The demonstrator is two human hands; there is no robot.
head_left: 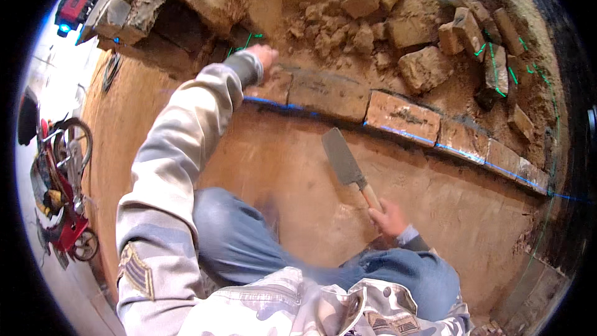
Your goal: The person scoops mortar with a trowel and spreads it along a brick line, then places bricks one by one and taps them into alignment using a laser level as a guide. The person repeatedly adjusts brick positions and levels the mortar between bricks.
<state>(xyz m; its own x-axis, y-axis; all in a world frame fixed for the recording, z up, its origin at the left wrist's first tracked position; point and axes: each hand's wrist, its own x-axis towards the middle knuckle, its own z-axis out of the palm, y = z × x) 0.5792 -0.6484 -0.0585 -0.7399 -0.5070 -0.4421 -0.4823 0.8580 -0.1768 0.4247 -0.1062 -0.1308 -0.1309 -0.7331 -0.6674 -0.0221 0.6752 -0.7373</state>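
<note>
My left hand (265,61) reaches over the left part of a row of bricks (328,96) near loose rubble; its fingers are blurred, and I cannot tell whether they hold anything. A blue laser line runs along the front edge of the row. My right hand (387,219) grips the wooden handle of a trowel (339,155), whose flat metal blade points up and left above the smooth brown floor (298,155) in front of my bent knees.
Beyond the bricks lie broken chunks (425,70) and sandy rubble, with green laser lines on some. A red laser device (83,1) sits on a ledge at top left. A red two-wheeled vehicle (68,224) stands on pale ground at left. A dark edge borders the right side.
</note>
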